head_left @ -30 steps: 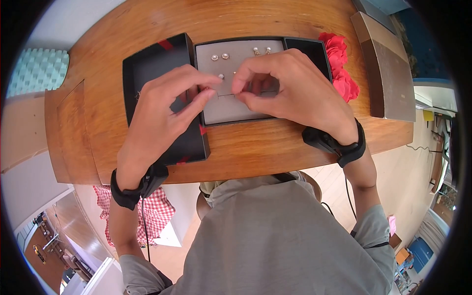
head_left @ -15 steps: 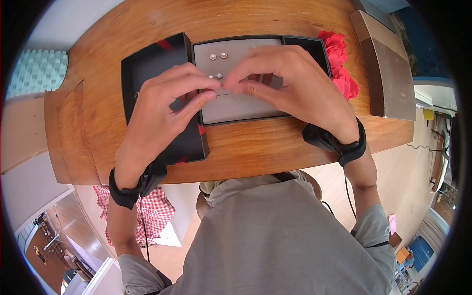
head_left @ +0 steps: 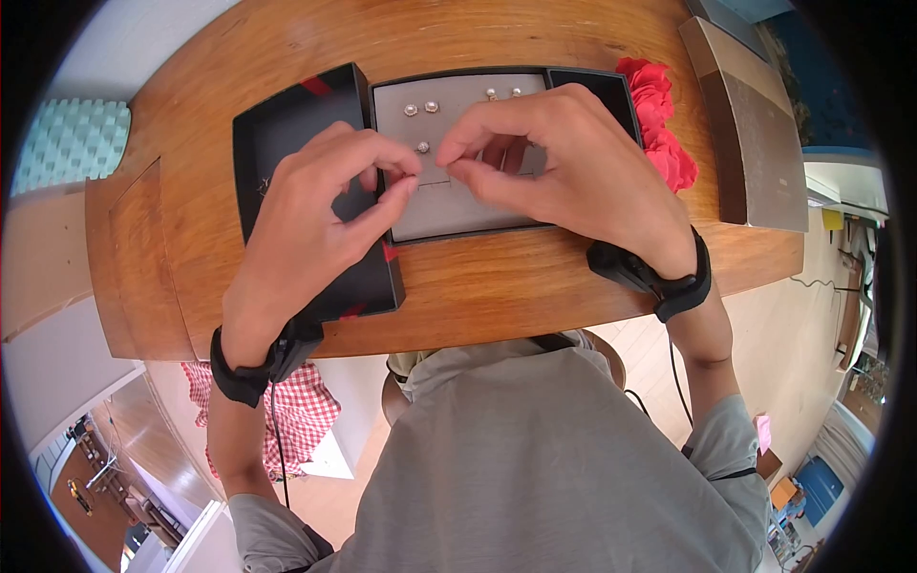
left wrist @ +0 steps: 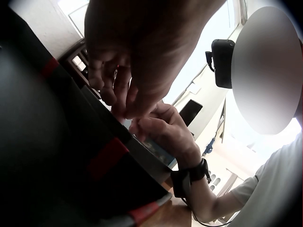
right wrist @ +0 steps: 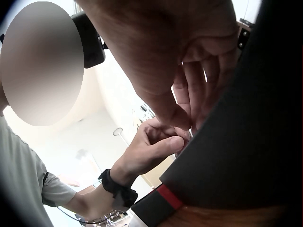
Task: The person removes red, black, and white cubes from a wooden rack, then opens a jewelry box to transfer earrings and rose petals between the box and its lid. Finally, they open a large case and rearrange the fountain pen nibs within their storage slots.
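My left hand [head_left: 325, 196] hovers over the left edge of a grey jewelry pad [head_left: 420, 218], its thumb tip brought up to the index finger. Just to the right, my right hand [head_left: 583, 167] also pinches thumb and index together above the pad, its other fingers tucked behind. I cannot tell what tiny item the fingertips hold, as they cover it. Near them a round stud earring [head_left: 423, 147] sits in the pad. Pearl earrings [head_left: 432, 107] stand in a pair behind it, and drop earrings [head_left: 492, 95] show farther right, partly covered by my right hand.
A black box lid [head_left: 272, 115] with red ribbon strips lies left of the pad, a small gold piece [head_left: 265, 185] inside. A narrow black compartment [head_left: 587, 91] adjoins the pad's right side. Red fabric flowers [head_left: 669, 158] and a brown box [head_left: 755, 143] stand beyond on the wooden table.
My right hand moved left until its fingertips met those of my left hand, then drew back slightly right, leaving a small gap. The left hand shifted only a little.
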The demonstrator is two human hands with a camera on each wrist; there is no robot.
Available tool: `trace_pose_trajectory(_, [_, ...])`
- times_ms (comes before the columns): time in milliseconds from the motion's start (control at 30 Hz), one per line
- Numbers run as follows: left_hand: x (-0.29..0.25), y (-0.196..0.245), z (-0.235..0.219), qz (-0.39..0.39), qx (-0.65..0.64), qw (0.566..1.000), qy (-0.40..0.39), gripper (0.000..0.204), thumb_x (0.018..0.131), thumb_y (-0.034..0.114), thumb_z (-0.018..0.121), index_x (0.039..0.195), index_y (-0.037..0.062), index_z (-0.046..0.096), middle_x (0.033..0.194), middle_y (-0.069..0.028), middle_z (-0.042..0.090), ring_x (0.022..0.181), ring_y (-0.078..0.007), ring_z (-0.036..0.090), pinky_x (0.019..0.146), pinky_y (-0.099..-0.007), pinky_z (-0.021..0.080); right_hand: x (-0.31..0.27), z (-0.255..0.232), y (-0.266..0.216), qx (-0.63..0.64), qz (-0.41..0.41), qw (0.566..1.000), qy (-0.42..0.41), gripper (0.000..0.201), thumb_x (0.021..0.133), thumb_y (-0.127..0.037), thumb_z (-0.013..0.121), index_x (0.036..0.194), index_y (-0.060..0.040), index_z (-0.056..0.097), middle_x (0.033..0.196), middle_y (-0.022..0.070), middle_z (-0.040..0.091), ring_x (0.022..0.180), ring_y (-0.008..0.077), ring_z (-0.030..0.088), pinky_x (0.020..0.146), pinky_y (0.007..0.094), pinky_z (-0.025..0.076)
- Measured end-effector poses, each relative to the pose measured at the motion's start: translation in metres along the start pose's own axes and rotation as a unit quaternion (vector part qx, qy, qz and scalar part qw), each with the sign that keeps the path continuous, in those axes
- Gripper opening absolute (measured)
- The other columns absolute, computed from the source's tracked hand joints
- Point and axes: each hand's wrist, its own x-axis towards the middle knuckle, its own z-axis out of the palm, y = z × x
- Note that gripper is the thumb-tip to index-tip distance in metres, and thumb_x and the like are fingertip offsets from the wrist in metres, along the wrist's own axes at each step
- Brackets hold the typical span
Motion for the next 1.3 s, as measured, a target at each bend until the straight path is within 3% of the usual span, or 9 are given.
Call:
trace_pose_trajectory(133, [0.002, -0.003, -0.001, 0.031, 0.024, 0.999, -0.003, 0.012, 0.087, 0.003, 0.075, 0.099, 0.0021, 0.073, 0.086, -0.0051, 0.065, 0.082, -0.0194, 0.056, 0.074, -0.0304, 0.045, 0.002, 0.001, 0.005, -0.008, -0.004, 1.0, -0.006, 0.012, 0.091, -0.008, 0.074, 0.103, -0.006, 0.075, 0.087, 0.006, 0.074, 0.074, 0.02, 0.069, 0.067, 0.0299, 0.053])
trace_pose_trajectory(200, [0.003, -0.004, -0.002, 0.042, 0.035, 0.999, 0.002, 0.012, 0.088, 0.003, 0.075, 0.099, 0.0018, 0.073, 0.089, -0.0058, 0.066, 0.085, -0.0211, 0.057, 0.078, -0.0311, 0.045, 0.002, 0.002, 0.008, -0.036, -0.05, 0.998, 0.015, 0.011, 0.093, -0.01, 0.073, 0.103, -0.0053, 0.074, 0.088, 0.0069, 0.073, 0.074, 0.021, 0.067, 0.066, 0.0307, 0.051])
trace_pose_trajectory(433, [0.002, -0.004, -0.005, 0.016, 0.005, 0.999, -0.028, 0.012, 0.088, 0.003, 0.074, 0.1, 0.0009, 0.074, 0.096, -0.0081, 0.067, 0.091, -0.025, 0.057, 0.084, -0.0331, 0.044, 0.0, 0.002, 0.002, -0.02, -0.002, 1.0, -0.005, 0.011, 0.093, -0.011, 0.074, 0.102, -0.0047, 0.073, 0.089, 0.0083, 0.072, 0.075, 0.0228, 0.066, 0.066, 0.0316, 0.05])
trace_pose_trajectory(500, [0.003, -0.003, -0.005, 0.015, 0.008, 0.999, -0.033, 0.011, 0.089, 0.003, 0.074, 0.1, 0.0009, 0.074, 0.096, -0.0081, 0.068, 0.091, -0.0251, 0.057, 0.084, -0.0332, 0.044, 0.0, 0.001, 0.001, -0.008, 0.008, 1.0, -0.006, 0.012, 0.091, -0.008, 0.069, 0.098, 0.0004, 0.073, 0.088, 0.0172, 0.073, 0.083, 0.036, 0.071, 0.073, 0.0406, 0.055])
trace_pose_trajectory(633, [0.005, -0.004, -0.003, 0.024, 0.027, 0.999, -0.038, 0.011, 0.088, 0.004, 0.074, 0.099, 0.0012, 0.074, 0.097, -0.007, 0.067, 0.092, -0.0251, 0.056, 0.085, -0.0331, 0.044, 0.0, 0.0, -0.001, -0.024, 0.016, 0.999, -0.021, 0.012, 0.091, -0.007, 0.068, 0.098, 0.0002, 0.074, 0.088, 0.0184, 0.073, 0.083, 0.037, 0.07, 0.073, 0.0412, 0.055])
trace_pose_trajectory(700, [0.005, -0.007, -0.001, 0.033, 0.024, 0.999, -0.034, 0.011, 0.088, 0.003, 0.074, 0.099, 0.0013, 0.074, 0.097, -0.0066, 0.066, 0.093, -0.025, 0.055, 0.085, -0.033, 0.044, -0.002, 0.003, 0.003, -0.043, 0.005, 0.999, -0.028, 0.012, 0.094, -0.012, 0.073, 0.102, -0.0034, 0.073, 0.091, 0.012, 0.073, 0.079, 0.0291, 0.069, 0.07, 0.0362, 0.053])
trace_pose_trajectory(1000, [0.004, -0.01, 0.001, 0.054, 0.06, 0.997, -0.016, 0.012, 0.084, 0.007, 0.078, 0.095, 0.0029, 0.074, 0.098, -0.0049, 0.063, 0.093, -0.0236, 0.054, 0.087, -0.0341, 0.041, -0.003, 0.006, 0.003, -0.065, -0.029, 0.997, -0.007, 0.011, 0.092, -0.01, 0.073, 0.1, -0.0034, 0.073, 0.089, 0.0125, 0.07, 0.08, 0.0295, 0.068, 0.07, 0.0371, 0.052])
trace_pose_trajectory(1233, [0.003, -0.009, 0.001, 0.049, 0.098, 0.994, 0.003, 0.015, 0.082, 0.011, 0.081, 0.095, 0.0054, 0.076, 0.098, -0.0041, 0.064, 0.094, -0.0224, 0.057, 0.087, -0.0335, 0.04, -0.001, 0.002, 0.0, -0.072, -0.002, 0.997, -0.027, 0.012, 0.092, -0.011, 0.073, 0.1, -0.0031, 0.072, 0.088, 0.0134, 0.068, 0.079, 0.0295, 0.067, 0.07, 0.0372, 0.051])
trace_pose_trajectory(1300, [0.003, -0.011, 0.0, 0.043, 0.079, 0.996, 0.007, 0.015, 0.082, 0.011, 0.081, 0.095, 0.0054, 0.076, 0.097, -0.0041, 0.064, 0.095, -0.0221, 0.057, 0.088, -0.0332, 0.04, 0.0, 0.002, -0.002, -0.053, 0.008, 0.998, -0.018, 0.011, 0.09, -0.007, 0.065, 0.095, -0.0004, 0.072, 0.083, 0.0183, 0.07, 0.085, 0.0388, 0.067, 0.074, 0.0441, 0.053])
